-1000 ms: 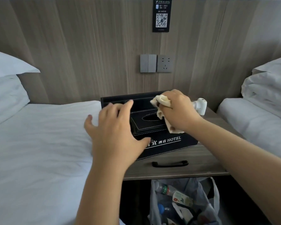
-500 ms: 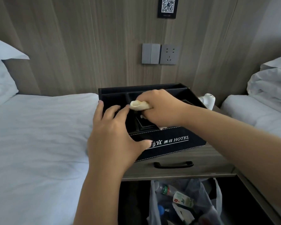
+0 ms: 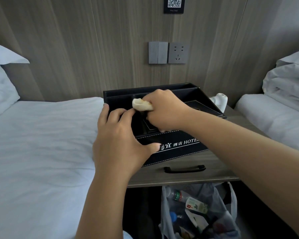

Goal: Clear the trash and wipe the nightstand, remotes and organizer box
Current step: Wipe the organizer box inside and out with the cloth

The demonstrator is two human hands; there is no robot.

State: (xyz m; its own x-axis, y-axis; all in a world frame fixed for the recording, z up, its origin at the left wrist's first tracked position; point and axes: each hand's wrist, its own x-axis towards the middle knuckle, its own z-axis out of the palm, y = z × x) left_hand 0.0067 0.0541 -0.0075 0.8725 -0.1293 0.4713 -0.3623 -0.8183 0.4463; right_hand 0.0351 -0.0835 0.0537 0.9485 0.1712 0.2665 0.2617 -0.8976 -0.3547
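Note:
A black organizer box (image 3: 179,149) with white "HOTEL" lettering stands on the wooden nightstand (image 3: 214,163). My left hand (image 3: 121,140) grips the box's front left corner, thumb on the front face and fingers over the left wall. My right hand (image 3: 164,111) is closed around a crumpled cream cloth (image 3: 140,105) and presses down inside the box's middle compartment. The lower part of the cloth is hidden by the hand. No remotes are visible.
White beds flank the nightstand, left (image 3: 41,152) and right (image 3: 274,118). A white device (image 3: 220,100) stands behind the box at the right. A plastic bag of bottles and trash (image 3: 197,213) hangs below the nightstand's drawer handle (image 3: 185,169). Switches and a socket (image 3: 168,52) are on the wall.
My right hand with the cloth has moved from the box's top lid leftward and down into a compartment. My left hand has closed onto the box's front left corner.

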